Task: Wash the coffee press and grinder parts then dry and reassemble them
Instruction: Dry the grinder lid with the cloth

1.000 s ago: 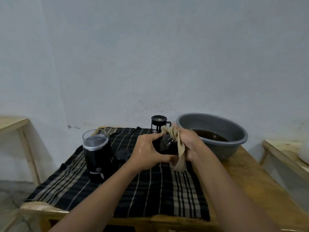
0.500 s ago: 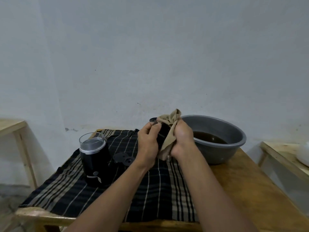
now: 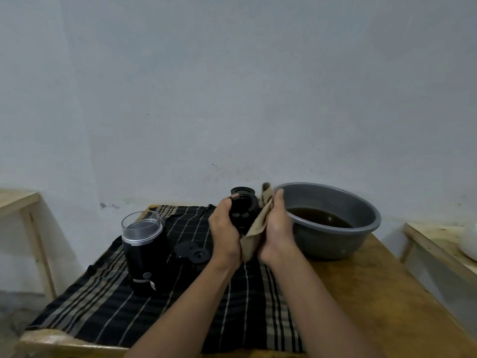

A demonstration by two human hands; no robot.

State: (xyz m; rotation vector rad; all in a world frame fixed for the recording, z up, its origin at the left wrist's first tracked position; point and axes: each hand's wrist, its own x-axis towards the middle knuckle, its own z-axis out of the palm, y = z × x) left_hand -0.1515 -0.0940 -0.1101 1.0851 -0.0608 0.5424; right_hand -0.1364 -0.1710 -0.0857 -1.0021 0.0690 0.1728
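Observation:
Above the striped cloth, my left hand [image 3: 225, 229] grips a black round press part [image 3: 241, 211] with its underside turned toward me. My right hand [image 3: 275, 228] presses a beige rag [image 3: 258, 228] against the part's right side. Behind my hands the coffee press [image 3: 241, 190] shows only its black top. A black grinder [image 3: 144, 250] with a clear lid stands upright at the left of the cloth. Two black discs [image 3: 192, 251] lie flat between the grinder and my left wrist.
A grey basin [image 3: 361, 228] of brown water sits on the wooden table [image 3: 374, 293] at the right, close to my right hand. The black striped cloth [image 3: 116, 313] covers the table's left half. Pale wooden furniture flanks both sides, and a wall stands behind.
The black part has turned in my hands so its underside faces me. The rag has slid from over the top down to its right side. My hands stay together above the cloth.

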